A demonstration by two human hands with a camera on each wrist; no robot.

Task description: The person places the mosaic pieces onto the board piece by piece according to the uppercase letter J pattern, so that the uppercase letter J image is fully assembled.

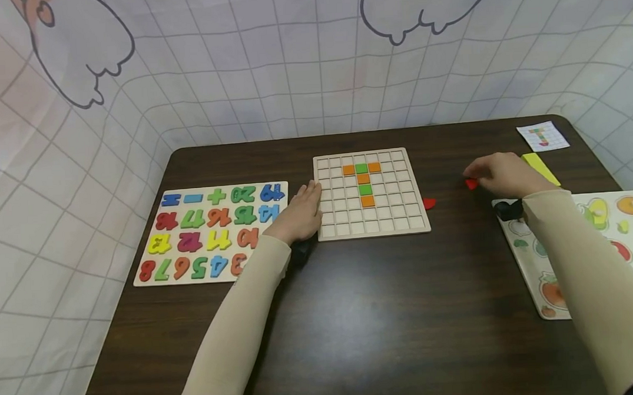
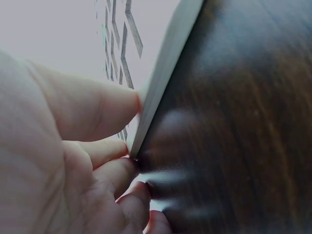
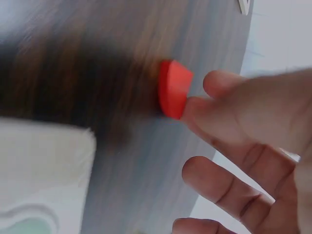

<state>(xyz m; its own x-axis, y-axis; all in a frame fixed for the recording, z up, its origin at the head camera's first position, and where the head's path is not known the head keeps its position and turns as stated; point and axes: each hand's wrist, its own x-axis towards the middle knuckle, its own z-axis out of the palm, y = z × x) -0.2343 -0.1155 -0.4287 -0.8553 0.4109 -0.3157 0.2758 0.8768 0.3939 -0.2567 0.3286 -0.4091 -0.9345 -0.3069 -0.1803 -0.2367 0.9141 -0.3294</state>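
A white grid board (image 1: 338, 214) lies in the middle of the table, with several orange and green squares (image 1: 365, 189) forming a T. At its left edge rests my left hand (image 1: 302, 213); the left wrist view shows the thumb (image 2: 107, 109) and fingertips against the board's side (image 2: 158, 92). Over the table to the right, my right hand (image 1: 509, 174) pinches a small red block (image 3: 174, 90) at the tips of thumb and index finger, its other fingers loosely bent. A second red piece (image 1: 429, 203) lies against the board's right edge.
On the left lies a number puzzle board (image 1: 193, 279). At right, a vegetable picture board (image 1: 532, 288) lies partly under my right forearm. Beyond the right hand are a yellow piece (image 1: 542, 169) and a card with a coloured T pattern (image 1: 544, 136).
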